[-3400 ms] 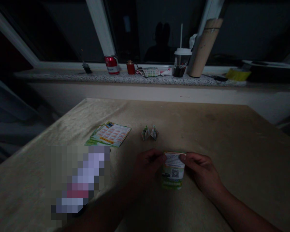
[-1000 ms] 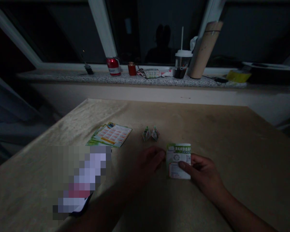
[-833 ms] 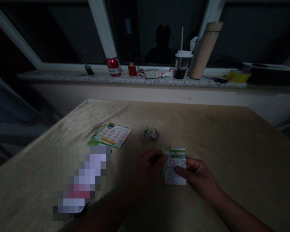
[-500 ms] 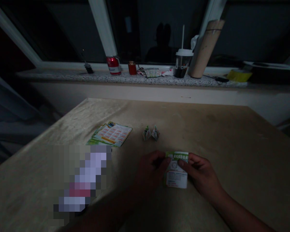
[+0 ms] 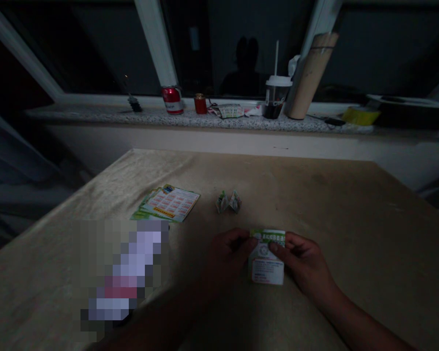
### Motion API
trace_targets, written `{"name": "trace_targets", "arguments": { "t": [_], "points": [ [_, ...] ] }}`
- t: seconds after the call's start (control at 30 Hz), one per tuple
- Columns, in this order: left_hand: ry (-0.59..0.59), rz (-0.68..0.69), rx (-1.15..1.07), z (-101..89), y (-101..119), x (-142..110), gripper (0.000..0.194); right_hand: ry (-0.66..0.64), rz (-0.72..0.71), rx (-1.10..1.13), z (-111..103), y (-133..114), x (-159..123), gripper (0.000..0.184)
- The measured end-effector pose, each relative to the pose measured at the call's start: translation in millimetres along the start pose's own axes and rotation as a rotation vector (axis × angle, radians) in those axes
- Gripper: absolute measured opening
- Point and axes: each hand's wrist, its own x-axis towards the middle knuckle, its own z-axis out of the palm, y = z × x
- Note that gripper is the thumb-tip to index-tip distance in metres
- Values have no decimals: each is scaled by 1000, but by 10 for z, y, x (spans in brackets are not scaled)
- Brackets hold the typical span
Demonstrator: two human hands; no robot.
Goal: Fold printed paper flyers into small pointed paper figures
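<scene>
Between my two hands is a small printed leaflet (image 5: 267,268), white with a green band along its top and lines of text below. My left hand (image 5: 230,251) pinches its upper left edge, the thumb lying on the front. On the other side, my right hand (image 5: 305,261) grips the upper right edge, thumb pressed near the round print. Fingers behind the paper are hidden. Beyond the hands stands a little folded paper piece (image 5: 229,202) with pointed flaps. A fanned stack of printed leaflets (image 5: 173,202) lies to the left.
A blurred-out pale object (image 5: 131,268) lies on the cloth-covered table (image 5: 314,195) at left. Along the granite sill (image 5: 106,114) stand a red can (image 5: 172,100), a red jar (image 5: 200,104), a lidded cup with straw (image 5: 276,97) and a tall tan cylinder (image 5: 312,75).
The leaflet has shifted very slightly left and its face shows a little flatter. Both hands keep their hold in nearly the same place.
</scene>
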Motion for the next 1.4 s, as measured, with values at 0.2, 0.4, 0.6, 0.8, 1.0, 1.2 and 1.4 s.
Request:
{"name": "trace_targets", "arguments": {
  "t": [0.2,0.4,0.6,0.8,1.0,1.2,1.4],
  "points": [
    [-19,-34,-52,9,-10,-3,28,-12,14,-5,-21,11,4,21],
    [-10,-50,-112,19,15,-4,26,5,30,-65,-55,5,11,23],
    [-36,41,-13,-18,11,30,23,-9,59,-156,-125,7,23,28],
    [-25,75,17,-66,-62,64,23,-22,60,-125,-118,-20,65,28],
    [-86,32,-49,-60,-26,59,25,75,-12,-156,-142,-53,39,27],
    [-80,-5,-98,-63,-15,70,26,49,-13,-122,-156,-34,43,25],
    [-45,3,-80,-94,-68,84,23,0,-2,-19,-164,19,52,23]
  ]
}}
